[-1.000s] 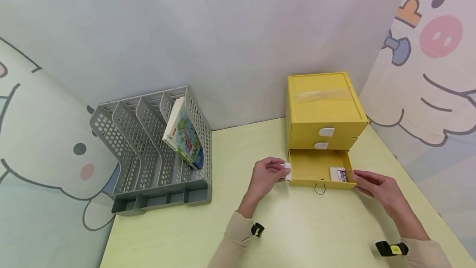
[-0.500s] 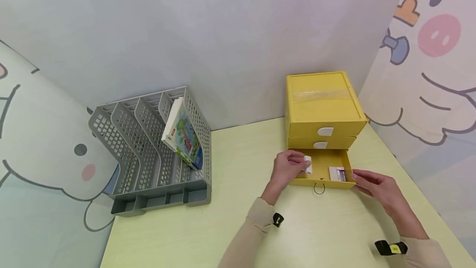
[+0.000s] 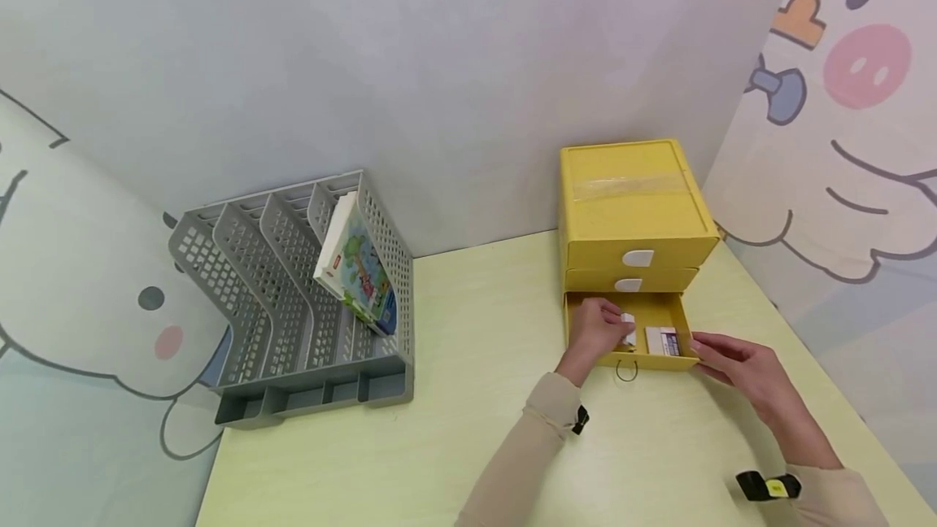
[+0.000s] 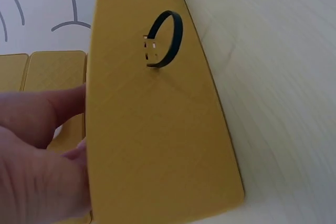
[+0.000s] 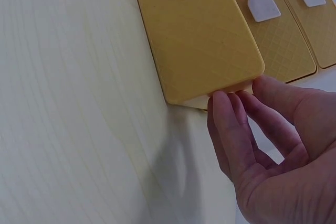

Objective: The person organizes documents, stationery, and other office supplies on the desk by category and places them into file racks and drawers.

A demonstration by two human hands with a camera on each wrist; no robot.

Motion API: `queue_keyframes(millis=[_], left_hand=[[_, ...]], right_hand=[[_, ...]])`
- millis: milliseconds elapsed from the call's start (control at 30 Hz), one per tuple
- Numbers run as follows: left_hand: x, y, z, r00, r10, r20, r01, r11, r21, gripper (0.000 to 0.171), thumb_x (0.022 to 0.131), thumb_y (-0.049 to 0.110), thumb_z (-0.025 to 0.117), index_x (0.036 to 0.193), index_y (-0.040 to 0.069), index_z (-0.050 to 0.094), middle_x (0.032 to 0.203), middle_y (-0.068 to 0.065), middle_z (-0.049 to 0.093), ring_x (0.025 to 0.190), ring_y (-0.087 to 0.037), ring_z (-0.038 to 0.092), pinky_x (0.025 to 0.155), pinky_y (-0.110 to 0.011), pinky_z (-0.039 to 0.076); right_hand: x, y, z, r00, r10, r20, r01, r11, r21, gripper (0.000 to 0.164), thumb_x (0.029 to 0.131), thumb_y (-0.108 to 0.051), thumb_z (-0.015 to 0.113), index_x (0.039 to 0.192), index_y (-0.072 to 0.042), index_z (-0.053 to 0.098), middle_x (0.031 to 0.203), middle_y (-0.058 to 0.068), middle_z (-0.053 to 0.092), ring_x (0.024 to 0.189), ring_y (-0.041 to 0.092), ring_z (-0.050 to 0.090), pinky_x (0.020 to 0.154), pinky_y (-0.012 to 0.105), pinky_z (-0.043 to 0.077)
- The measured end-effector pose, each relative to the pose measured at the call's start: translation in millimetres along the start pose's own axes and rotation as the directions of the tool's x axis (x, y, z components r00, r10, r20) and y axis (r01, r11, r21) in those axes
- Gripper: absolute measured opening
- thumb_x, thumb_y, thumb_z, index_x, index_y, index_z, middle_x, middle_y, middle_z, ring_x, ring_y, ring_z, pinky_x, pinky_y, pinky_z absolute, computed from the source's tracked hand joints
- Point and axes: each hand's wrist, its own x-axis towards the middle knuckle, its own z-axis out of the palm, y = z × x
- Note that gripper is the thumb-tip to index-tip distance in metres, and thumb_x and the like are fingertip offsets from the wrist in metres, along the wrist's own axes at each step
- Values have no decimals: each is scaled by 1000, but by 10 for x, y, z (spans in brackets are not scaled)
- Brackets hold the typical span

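Observation:
The bottom drawer (image 3: 662, 363) of a yellow cabinet (image 3: 629, 193) is pulled out. Over its inside, my left hand (image 3: 596, 330) pinches a small white block (image 3: 629, 330) between thumb and fingers. To the right of that block, a white eraser-like piece with a dark printed label (image 3: 664, 341) lies in the drawer. My right hand (image 3: 747, 363) grips the drawer's right front corner, its thumb at the top edge and its fingers against the side. A dark ring pull (image 4: 176, 38) hangs on the drawer front. The left wrist view has the left fingertips hidden behind that front.
Two closed drawers with white tabs (image 3: 638, 258) sit above the pulled-out one. At left on the pale table (image 3: 476, 332) stands a grey file rack (image 3: 293, 299), with books (image 3: 359, 267) leaning in its right slot. A wall rises behind.
My left hand has moved right with the white block, from beside the drawer's left front corner to inside the drawer. The right hand has stayed at the drawer's right corner.

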Motion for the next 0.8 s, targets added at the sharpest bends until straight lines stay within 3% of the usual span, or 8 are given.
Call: queue_keyframes(millis=[233,433,600,800], left_hand=[[62,-5,123,999,-42,-32,48,980,194,19,78,6,90,89,4,75,76,1,66,68,-12,62,64,-25,54],[87,13,199,999,-29,-17,32,974,223,22,78,3,89,76,4,67,72,1,61,65,-12,57,59,-24,51],[95,34,276,997,-77,9,72,959,274,25,78,1,88,75,5,63,71,0,57,64,-13,54,59,-26,49],[120,44,308,996,-91,23,80,950,302,26,78,2,88,72,3,63,71,-1,56,65,-13,53,60,-26,50]], right_hand=[[3,0,6,1000,-2,6,2,1000,21,67,97,-32,73,141,14,52,104,-24,64,93,2,71,83,31,60],[1,-7,4,1000,-6,7,6,1000,26,67,98,-32,72,141,15,51,104,-24,64,94,1,71,83,31,59],[3,-6,7,1000,-6,10,5,1000,27,67,98,-32,72,141,14,51,105,-23,63,94,1,71,84,31,59],[6,-4,12,1000,2,1,-2,1000,7,69,98,-34,72,142,14,50,108,-19,62,94,1,70,84,31,59]])
